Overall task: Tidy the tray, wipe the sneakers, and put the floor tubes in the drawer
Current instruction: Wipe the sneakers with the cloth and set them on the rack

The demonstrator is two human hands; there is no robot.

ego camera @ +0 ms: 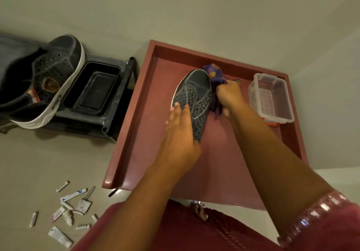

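My left hand (180, 128) lies flat on the sneaker (194, 98), pinning it to the tray (136, 126), so my right hand (228, 97), clutching the cloth (214, 74), can wipe its side.

The tray (134, 114) is dark red. The sneaker (194, 95) on it is dark grey with a pattern of small holes and a white sole edge. The cloth (215, 74) is purple with orange marks. The box (270, 98) is clear plastic. The second sneaker (44, 81) is dark grey with a white sole. The floor tubes (66, 208) are mostly white.
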